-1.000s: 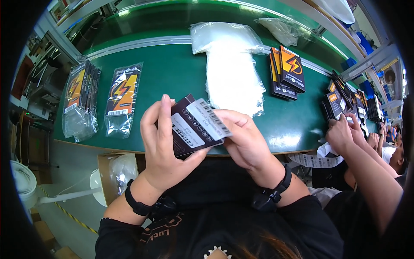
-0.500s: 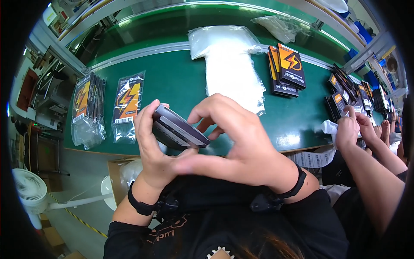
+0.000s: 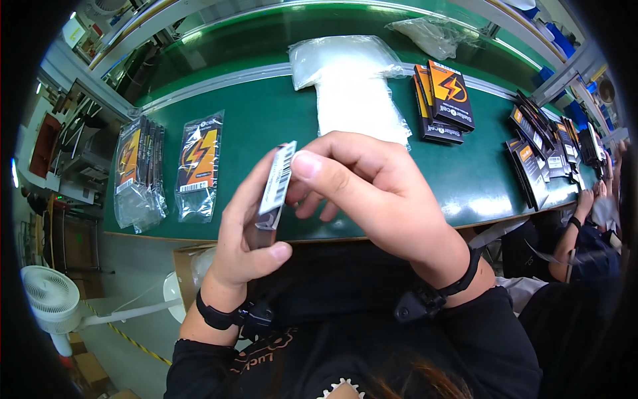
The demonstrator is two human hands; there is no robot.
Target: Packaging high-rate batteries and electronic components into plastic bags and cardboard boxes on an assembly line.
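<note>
My left hand [image 3: 234, 233] holds a slim dark box [image 3: 266, 223] in front of me, its thumb near the lower end and its fingers behind. The box is tilted, with one narrow side toward me. A white barcode label [image 3: 276, 178] runs along that narrow side. My right hand [image 3: 382, 183] is closed at the upper end of the box, its thumb tip against the label's edge and its other fingers curled behind. The box's broad faces are mostly hidden.
On the green table [image 3: 259, 110], bagged boxes stand grouped [image 3: 138, 166] at the left beside a single bagged box [image 3: 198, 163]. Clear plastic bags [image 3: 355, 100] lie at the back middle. Stacked orange-and-black boxes [image 3: 450, 100] and a dark box pile [image 3: 541, 153] are at right, near another person's arm [image 3: 573, 236].
The box has turned and risen, so its labelled narrow side now faces me. My right thumb has moved up onto the label. The other person's hands at right have drawn back from the pile.
</note>
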